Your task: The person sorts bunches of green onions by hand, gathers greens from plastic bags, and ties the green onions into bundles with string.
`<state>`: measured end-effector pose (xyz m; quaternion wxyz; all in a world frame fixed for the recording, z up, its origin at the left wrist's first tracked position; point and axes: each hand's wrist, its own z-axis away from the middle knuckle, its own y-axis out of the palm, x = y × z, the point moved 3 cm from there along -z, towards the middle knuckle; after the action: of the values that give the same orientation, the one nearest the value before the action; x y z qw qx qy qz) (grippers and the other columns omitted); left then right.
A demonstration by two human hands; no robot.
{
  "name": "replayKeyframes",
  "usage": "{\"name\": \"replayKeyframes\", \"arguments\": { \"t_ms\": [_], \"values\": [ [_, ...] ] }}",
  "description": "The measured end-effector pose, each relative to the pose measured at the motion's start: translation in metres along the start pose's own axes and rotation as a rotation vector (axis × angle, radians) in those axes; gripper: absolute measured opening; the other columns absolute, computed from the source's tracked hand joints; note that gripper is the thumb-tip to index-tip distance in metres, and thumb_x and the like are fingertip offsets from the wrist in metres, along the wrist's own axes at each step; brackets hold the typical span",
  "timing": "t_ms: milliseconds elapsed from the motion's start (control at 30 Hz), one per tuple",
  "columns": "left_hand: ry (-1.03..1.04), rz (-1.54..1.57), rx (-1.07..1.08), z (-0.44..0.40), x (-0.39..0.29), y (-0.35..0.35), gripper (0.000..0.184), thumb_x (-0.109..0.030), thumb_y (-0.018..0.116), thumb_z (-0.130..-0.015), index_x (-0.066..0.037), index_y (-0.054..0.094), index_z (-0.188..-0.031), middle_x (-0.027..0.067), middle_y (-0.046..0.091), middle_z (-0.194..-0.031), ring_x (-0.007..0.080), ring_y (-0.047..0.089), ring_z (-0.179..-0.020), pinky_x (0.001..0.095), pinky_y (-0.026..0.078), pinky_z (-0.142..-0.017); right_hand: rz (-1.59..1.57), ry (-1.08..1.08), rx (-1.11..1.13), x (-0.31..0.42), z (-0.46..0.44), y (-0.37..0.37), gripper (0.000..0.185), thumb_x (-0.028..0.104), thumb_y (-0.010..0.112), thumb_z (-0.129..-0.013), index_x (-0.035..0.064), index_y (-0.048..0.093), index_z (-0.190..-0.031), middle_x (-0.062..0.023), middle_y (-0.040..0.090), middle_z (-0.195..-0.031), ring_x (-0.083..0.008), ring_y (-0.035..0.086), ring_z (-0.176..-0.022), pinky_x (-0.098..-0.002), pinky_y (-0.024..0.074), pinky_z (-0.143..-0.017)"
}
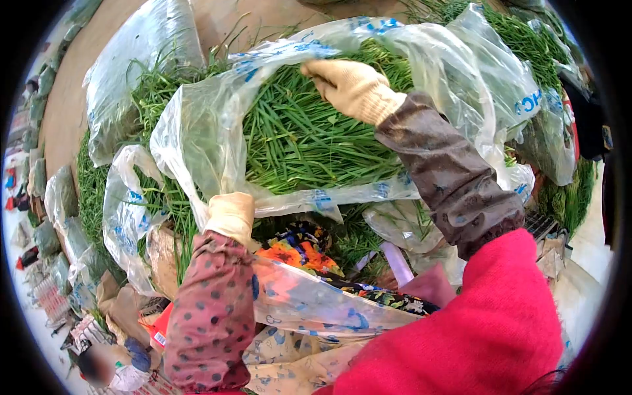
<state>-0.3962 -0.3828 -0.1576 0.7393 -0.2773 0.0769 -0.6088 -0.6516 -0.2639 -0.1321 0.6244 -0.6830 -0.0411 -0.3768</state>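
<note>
1. The open bag [197, 125], clear plastic with blue print, lies in front of the person with its mouth spread wide; it is the landmark for every place below.
2. Long green stalks [316, 145] fill the open bag, lying mostly crosswise in a thick layer inside its mouth.
3. The left hand [230, 214], in a pale knitted glove, is at the near left corner of the open bag. It is closed on the rim, and folds of film run together beside it; its fingertips are hidden.
4. The right hand [349, 89], gloved alike, is over the far side of the open bag, above the stalks and just beside the far rim. Its fingers bend inward; whether they pinch any film, I cannot tell.
5. A dark brown sleeve cover [447, 164] reaches across the right part of the open bag; a dotted sleeve cover [210, 309] stands on its near left side.
6. Beyond the open bag to the left leans a filled bag [141, 85], with loose greens [161, 99] between the two.
7. More greens [513, 56] lie beyond the open bag to the right.
8. A crumpled bag [128, 210] with blue print sits left of the open bag.
9. On the near side of the open bag are a flowered cloth [303, 250], a lilac strip [396, 263] and a printed plastic sheet [316, 299].
</note>
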Motion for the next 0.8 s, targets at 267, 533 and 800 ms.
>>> {"name": "replayKeyframes", "arguments": {
  "t_ms": [267, 533, 800],
  "values": [
    [-0.064, -0.084, -0.559, 0.086, 0.042, -0.071, 0.009, -0.007, 0.059, -0.075, -0.010, 0.067, -0.076, 0.0130, 0.065, -0.074, 0.0295, 0.067, -0.074, 0.0387, 0.054, -0.066, 0.199, 0.254, 0.583, 0.026, 0.014, 0.057, 0.050, 0.033, 0.060, -0.086, 0.0117, 0.051, -0.130, -0.0169, 0.062, -0.116, -0.0335, 0.061, -0.105, -0.0410, 0.0501, -0.087],
    [0.093, -0.198, -0.800, 0.162, 0.024, -0.113, 0.003, -0.011, 0.058, -0.073, -0.011, 0.057, -0.071, 0.0083, 0.055, -0.067, 0.0257, 0.060, -0.066, 0.0381, 0.046, -0.058, 0.126, -0.035, 0.532, 0.070, -0.035, 0.064, 0.032, 0.027, 0.054, -0.088, 0.0202, 0.062, -0.119, -0.0062, 0.067, -0.107, -0.0247, 0.064, -0.097, -0.0361, 0.0512, -0.084],
    [0.134, -0.295, -0.438, 0.200, -0.002, -0.081, 0.009, -0.014, 0.059, -0.070, -0.014, 0.050, -0.068, 0.0029, 0.046, -0.062, 0.0193, 0.054, -0.059, 0.0336, 0.041, -0.051, 0.484, 0.050, 0.607, 0.059, -0.093, 0.123, 0.039, 0.009, 0.067, -0.078, 0.0117, 0.062, -0.117, -0.0086, 0.063, -0.113, -0.0233, 0.062, -0.101, -0.0382, 0.0535, -0.082]
  ]
}}
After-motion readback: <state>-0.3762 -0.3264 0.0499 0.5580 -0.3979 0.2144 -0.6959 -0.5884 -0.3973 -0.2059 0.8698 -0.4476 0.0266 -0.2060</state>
